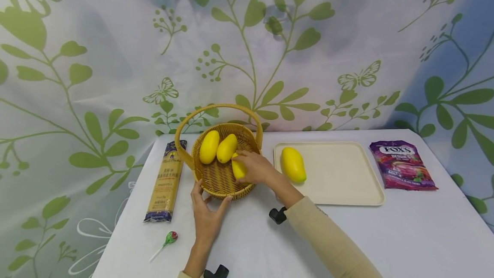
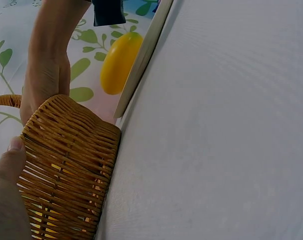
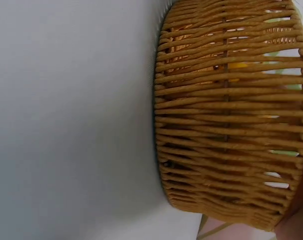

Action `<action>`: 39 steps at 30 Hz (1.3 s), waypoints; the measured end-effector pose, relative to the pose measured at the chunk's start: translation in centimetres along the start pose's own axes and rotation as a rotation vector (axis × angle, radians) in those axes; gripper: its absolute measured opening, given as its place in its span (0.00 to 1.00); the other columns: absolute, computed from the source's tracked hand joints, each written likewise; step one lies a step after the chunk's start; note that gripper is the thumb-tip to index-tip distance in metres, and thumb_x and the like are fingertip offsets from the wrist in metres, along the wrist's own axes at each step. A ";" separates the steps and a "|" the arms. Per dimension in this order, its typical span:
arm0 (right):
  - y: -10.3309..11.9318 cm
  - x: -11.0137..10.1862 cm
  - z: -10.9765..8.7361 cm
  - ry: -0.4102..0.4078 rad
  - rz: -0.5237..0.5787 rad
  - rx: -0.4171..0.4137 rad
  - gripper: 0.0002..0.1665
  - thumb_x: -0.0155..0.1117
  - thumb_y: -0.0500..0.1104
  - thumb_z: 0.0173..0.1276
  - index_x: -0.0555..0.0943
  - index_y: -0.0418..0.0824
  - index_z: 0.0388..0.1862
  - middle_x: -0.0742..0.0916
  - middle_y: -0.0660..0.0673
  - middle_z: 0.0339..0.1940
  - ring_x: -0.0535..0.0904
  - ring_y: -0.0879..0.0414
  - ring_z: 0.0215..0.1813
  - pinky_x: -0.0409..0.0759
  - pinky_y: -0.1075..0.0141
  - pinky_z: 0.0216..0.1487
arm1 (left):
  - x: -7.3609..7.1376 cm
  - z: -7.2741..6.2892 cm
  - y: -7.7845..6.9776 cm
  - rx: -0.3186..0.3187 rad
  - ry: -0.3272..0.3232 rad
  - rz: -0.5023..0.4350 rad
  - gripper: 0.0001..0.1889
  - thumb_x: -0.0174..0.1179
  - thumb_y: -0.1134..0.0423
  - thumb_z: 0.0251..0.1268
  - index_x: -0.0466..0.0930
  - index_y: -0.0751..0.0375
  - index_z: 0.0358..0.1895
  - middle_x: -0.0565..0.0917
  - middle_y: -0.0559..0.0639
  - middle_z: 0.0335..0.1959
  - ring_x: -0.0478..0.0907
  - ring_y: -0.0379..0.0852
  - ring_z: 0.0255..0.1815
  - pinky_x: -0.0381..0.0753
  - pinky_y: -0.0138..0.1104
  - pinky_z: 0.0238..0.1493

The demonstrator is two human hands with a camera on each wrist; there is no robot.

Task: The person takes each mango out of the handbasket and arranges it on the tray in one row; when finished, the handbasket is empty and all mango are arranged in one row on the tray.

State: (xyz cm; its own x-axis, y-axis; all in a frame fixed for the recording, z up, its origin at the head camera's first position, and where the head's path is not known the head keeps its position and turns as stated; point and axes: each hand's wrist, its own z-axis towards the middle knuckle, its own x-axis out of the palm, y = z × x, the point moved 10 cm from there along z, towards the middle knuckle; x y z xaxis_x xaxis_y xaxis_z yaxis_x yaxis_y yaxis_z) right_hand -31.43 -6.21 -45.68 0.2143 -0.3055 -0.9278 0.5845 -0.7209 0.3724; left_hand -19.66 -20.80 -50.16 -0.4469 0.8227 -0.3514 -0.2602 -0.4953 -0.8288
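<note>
A wicker basket [image 1: 218, 179] with an arched handle stands on the table. Two yellow mangoes [image 1: 209, 147] lie inside it toward the back left. My right hand [image 1: 252, 167] reaches over the basket's right rim and grips another mango [image 1: 238, 168] inside, its fingers covering part of the fruit. At the front left, my left hand [image 1: 208, 216] holds the basket by its rim, with thumb and fingers spread along the wall. In the left wrist view, the left thumb [image 2: 10, 160] lies against the woven side. The right wrist view shows mostly the basket's outer wall [image 3: 231, 115].
Right of the basket, a cream tray [image 1: 335, 175] bears one mango [image 1: 293, 164] at its left end. Beyond it lies a purple Fox's candy bag [image 1: 402, 165]. A spaghetti packet [image 1: 166, 183] and a lollipop [image 1: 171, 238] are on the left. A patterned cloth hangs behind.
</note>
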 end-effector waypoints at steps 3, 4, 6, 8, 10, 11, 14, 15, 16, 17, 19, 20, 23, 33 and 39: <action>-0.1 -0.2 -0.1 -0.028 0.032 -0.028 0.45 0.77 0.59 0.53 0.74 0.47 0.69 0.72 0.42 0.73 0.71 0.43 0.70 0.72 0.48 0.69 | 0.0 0.1 -0.1 0.011 -0.002 0.005 0.53 0.76 0.53 0.50 0.52 0.61 0.75 0.61 0.61 0.72 0.64 0.57 0.71 0.81 0.47 0.55; -0.2 -0.2 -0.1 -0.036 0.041 -0.035 0.45 0.77 0.59 0.53 0.74 0.47 0.68 0.72 0.42 0.72 0.71 0.44 0.70 0.72 0.49 0.69 | 0.0 0.1 -0.1 0.014 -0.001 0.006 0.52 0.76 0.53 0.50 0.52 0.60 0.75 0.61 0.61 0.72 0.64 0.57 0.71 0.81 0.47 0.55; -0.3 -0.2 -0.2 -0.045 0.058 -0.046 0.46 0.77 0.60 0.53 0.73 0.47 0.69 0.73 0.42 0.72 0.71 0.45 0.70 0.72 0.49 0.69 | 0.1 0.1 -0.1 0.020 0.000 0.010 0.52 0.76 0.53 0.50 0.52 0.57 0.76 0.61 0.61 0.72 0.65 0.57 0.71 0.81 0.46 0.55; -0.4 -0.3 -0.3 -0.057 0.078 -0.054 0.46 0.77 0.60 0.52 0.74 0.47 0.69 0.73 0.42 0.72 0.71 0.45 0.71 0.72 0.49 0.70 | 0.1 0.1 -0.1 0.024 0.001 0.011 0.52 0.76 0.53 0.50 0.51 0.52 0.76 0.61 0.61 0.72 0.65 0.56 0.71 0.81 0.46 0.55; -0.4 -0.4 -0.4 -0.068 0.092 -0.063 0.45 0.77 0.60 0.52 0.74 0.47 0.68 0.73 0.42 0.72 0.71 0.45 0.70 0.72 0.49 0.69 | 0.1 0.1 -0.1 0.029 0.000 0.014 0.52 0.76 0.53 0.50 0.51 0.48 0.76 0.61 0.61 0.72 0.65 0.56 0.70 0.81 0.46 0.55; -0.4 -0.5 -0.4 -0.072 0.097 -0.067 0.45 0.77 0.60 0.52 0.74 0.47 0.68 0.73 0.41 0.72 0.71 0.45 0.70 0.72 0.48 0.69 | 0.1 0.0 -0.1 0.032 -0.001 0.013 0.52 0.76 0.54 0.50 0.51 0.47 0.76 0.61 0.61 0.72 0.65 0.56 0.70 0.81 0.47 0.55; -0.2 -0.7 -0.5 -0.086 0.111 -0.084 0.45 0.78 0.59 0.52 0.74 0.46 0.68 0.74 0.40 0.71 0.71 0.43 0.70 0.73 0.47 0.68 | 0.1 0.1 -0.1 0.036 -0.006 0.012 0.52 0.77 0.54 0.50 0.52 0.49 0.75 0.62 0.61 0.71 0.66 0.57 0.70 0.82 0.48 0.54; -0.2 -0.7 -0.5 -0.089 0.116 -0.087 0.45 0.78 0.58 0.52 0.74 0.46 0.68 0.74 0.40 0.71 0.71 0.43 0.69 0.73 0.47 0.68 | 0.1 0.1 -0.1 0.036 -0.006 0.011 0.52 0.77 0.54 0.49 0.52 0.52 0.75 0.62 0.62 0.71 0.66 0.57 0.70 0.82 0.48 0.54; -0.2 -0.8 -0.6 -0.090 0.117 -0.087 0.45 0.78 0.58 0.52 0.74 0.46 0.68 0.74 0.40 0.71 0.71 0.44 0.70 0.73 0.47 0.68 | 0.1 0.1 -0.1 0.035 -0.006 0.010 0.52 0.77 0.54 0.49 0.52 0.54 0.75 0.62 0.62 0.71 0.65 0.57 0.70 0.82 0.48 0.54; -0.2 -0.8 -0.6 -0.091 0.120 -0.088 0.45 0.78 0.58 0.52 0.74 0.46 0.68 0.74 0.40 0.71 0.71 0.44 0.70 0.73 0.48 0.68 | 0.1 0.1 -0.1 0.035 -0.006 0.010 0.52 0.77 0.53 0.49 0.53 0.57 0.75 0.62 0.62 0.71 0.65 0.57 0.70 0.81 0.48 0.54; -0.2 -0.9 -0.7 -0.095 0.127 -0.089 0.45 0.78 0.58 0.52 0.74 0.46 0.68 0.74 0.41 0.71 0.71 0.44 0.70 0.73 0.48 0.68 | 0.1 0.1 0.0 0.032 -0.006 0.008 0.52 0.77 0.53 0.49 0.53 0.61 0.74 0.62 0.61 0.72 0.65 0.57 0.70 0.81 0.48 0.55; -0.2 -1.0 -0.7 -0.099 0.129 -0.091 0.45 0.78 0.58 0.52 0.74 0.46 0.68 0.74 0.41 0.71 0.71 0.45 0.70 0.73 0.49 0.68 | 0.1 0.1 0.0 0.031 -0.005 0.009 0.52 0.77 0.53 0.49 0.53 0.62 0.74 0.62 0.61 0.72 0.65 0.57 0.71 0.81 0.48 0.55; -0.1 -1.4 -0.9 -0.121 0.131 -0.103 0.45 0.78 0.59 0.52 0.74 0.47 0.68 0.74 0.42 0.71 0.72 0.45 0.70 0.73 0.50 0.68 | 0.1 0.1 0.0 0.022 -0.002 0.009 0.52 0.77 0.53 0.49 0.53 0.59 0.75 0.61 0.61 0.72 0.64 0.57 0.71 0.81 0.48 0.55; 1.6 -5.2 -2.2 -0.213 0.176 -0.148 0.43 0.78 0.57 0.53 0.75 0.46 0.67 0.74 0.43 0.71 0.72 0.45 0.69 0.77 0.50 0.65 | 0.0 0.1 -0.1 0.011 -0.004 0.020 0.52 0.76 0.53 0.50 0.51 0.51 0.75 0.61 0.61 0.72 0.64 0.58 0.71 0.81 0.48 0.56; 2.1 -8.0 -4.1 -0.278 0.203 -0.167 0.43 0.78 0.55 0.53 0.75 0.46 0.67 0.71 0.45 0.73 0.70 0.44 0.71 0.75 0.49 0.66 | 0.0 0.1 -0.2 0.012 -0.005 0.012 0.52 0.76 0.53 0.50 0.52 0.53 0.75 0.61 0.61 0.72 0.64 0.58 0.71 0.81 0.49 0.56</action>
State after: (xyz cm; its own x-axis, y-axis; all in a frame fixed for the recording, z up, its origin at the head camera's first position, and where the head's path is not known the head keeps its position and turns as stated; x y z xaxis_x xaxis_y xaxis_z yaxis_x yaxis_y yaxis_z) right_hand -28.73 -2.73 -37.53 0.1314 -0.6053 -0.7851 0.6768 -0.5239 0.5172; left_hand -19.67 -20.71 -49.96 -0.4548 0.8150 -0.3591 -0.2648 -0.5087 -0.8192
